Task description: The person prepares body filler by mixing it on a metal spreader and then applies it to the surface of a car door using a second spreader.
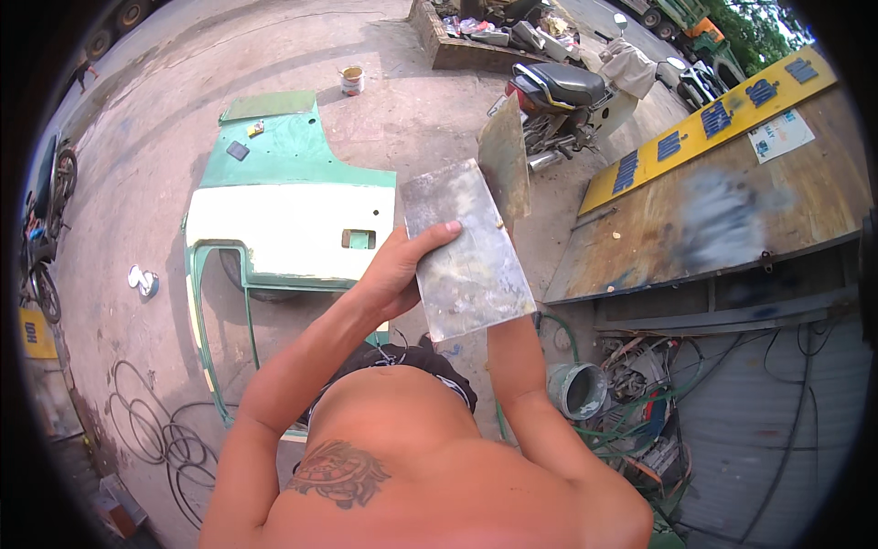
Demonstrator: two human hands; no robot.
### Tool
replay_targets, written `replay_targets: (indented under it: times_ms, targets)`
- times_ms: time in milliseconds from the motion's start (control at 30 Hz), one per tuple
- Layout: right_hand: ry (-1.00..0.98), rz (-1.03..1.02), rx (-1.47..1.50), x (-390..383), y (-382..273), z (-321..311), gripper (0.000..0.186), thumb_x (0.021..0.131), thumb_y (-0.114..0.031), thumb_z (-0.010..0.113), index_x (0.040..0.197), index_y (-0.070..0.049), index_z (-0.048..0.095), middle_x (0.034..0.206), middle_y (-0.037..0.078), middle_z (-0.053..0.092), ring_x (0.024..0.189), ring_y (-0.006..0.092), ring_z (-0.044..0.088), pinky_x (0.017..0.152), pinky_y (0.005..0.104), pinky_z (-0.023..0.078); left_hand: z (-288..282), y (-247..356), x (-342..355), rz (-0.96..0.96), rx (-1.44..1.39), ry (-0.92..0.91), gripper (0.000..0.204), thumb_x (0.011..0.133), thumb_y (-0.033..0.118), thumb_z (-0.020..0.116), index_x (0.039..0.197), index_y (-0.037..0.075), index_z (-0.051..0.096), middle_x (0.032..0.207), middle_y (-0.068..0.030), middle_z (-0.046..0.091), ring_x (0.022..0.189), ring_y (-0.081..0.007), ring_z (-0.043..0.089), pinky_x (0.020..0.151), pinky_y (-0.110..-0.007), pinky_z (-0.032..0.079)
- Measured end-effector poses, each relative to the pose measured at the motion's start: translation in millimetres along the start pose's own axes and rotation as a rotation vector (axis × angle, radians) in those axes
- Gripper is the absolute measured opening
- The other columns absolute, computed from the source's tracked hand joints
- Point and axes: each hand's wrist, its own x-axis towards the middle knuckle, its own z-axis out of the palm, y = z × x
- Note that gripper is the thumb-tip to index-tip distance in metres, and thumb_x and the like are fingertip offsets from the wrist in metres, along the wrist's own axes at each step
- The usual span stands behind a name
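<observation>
You are looking through bright daylight; the white panel point(288, 224) is glaring, and straight edges are bowing toward blackened corners.

A parked motorcycle point(562, 90) with a long black seat stands ahead and to the right of the left hand point(399, 272); a beige cloth point(629, 66) drapes its front. Farther ahead of the hand, a low, brown-walled rectangular bin point(441, 55) contains mixed loose parts point(526, 37). Well to the hand's right, a long yellow board point(692, 134) with blue lettering point(716, 119) borders a stained brown wooden sheet point(640, 236), which carries a rectangular white notice point(782, 135) and a blurred grey patch point(727, 221). Nearer, to the hand's right and rear, a grey cylindrical bucket point(578, 392) is located beside a thin green hose point(572, 337). To the hand's left and rear, a coiled black hose point(171, 446) rests on the concrete ground point(102, 215).
</observation>
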Motion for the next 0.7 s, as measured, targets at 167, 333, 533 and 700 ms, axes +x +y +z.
replay_targets:
  times_ms: [167, 333, 533, 700]
  targets:
    - [-0.342, -0.014, -0.417, -9.6, -6.2, -31.7, 0.029, 0.097, -0.028, 0.053, 0.114, -0.004, 0.057, 0.074, 0.002, 0.058, 0.052, 0.0065, 0.051, 0.039, 0.0193, 0.038, 21.9, 15.2, 23.7, 0.087, -0.301, 0.265, 0.032, 0.089, 0.024, 0.067, 0.111, 0.003, 0.056, 0.092, -0.0056, 0.066, 0.076, -0.0138, 0.066, 0.067, -0.025, 0.056]
    - [-0.9, 0.222, 0.092, -1.2, -26.1, -55.1, 0.032, 0.096, -0.036, 0.051, 0.114, -0.009, 0.051, 0.071, 0.001, 0.037, 0.042, 0.009, 0.041, 0.037, 0.0222, 0.036, -20.7, 49.9, 19.0, 0.233, -0.2, 0.13, 0.038, 0.094, 0.025, 0.059, 0.123, 0.003, 0.051, 0.107, -0.0089, 0.063, 0.088, -0.0159, 0.064, 0.071, -0.029, 0.052]
    - [-1.097, 0.198, 0.299, -6.5, -34.5, -33.3, 0.031, 0.096, -0.04, 0.047, 0.093, -0.01, 0.054, 0.074, 0.001, 0.043, 0.04, 0.0104, 0.041, 0.038, 0.0236, 0.038, -6.1, 20.2, 25.4, 0.173, -0.085, 0.078, 0.055, 0.089, 0.031, 0.064, 0.128, -0.003, 0.045, 0.116, -0.014, 0.059, 0.107, -0.0228, 0.06, 0.093, -0.037, 0.049]
    - [-0.339, -0.139, -0.167, -1.4, -9.1, -46.4, 0.051, 0.095, -0.047, 0.049, 0.12, -0.004, 0.055, 0.111, 0.013, 0.062, 0.088, 0.018, 0.066, 0.076, 0.0304, 0.057, 8.8, 7.6, 19.2, 0.193, -0.016, 0.035, 0.054, 0.09, 0.034, 0.062, 0.126, -0.003, 0.048, 0.111, -0.0128, 0.062, 0.101, -0.0213, 0.063, 0.089, -0.035, 0.051]
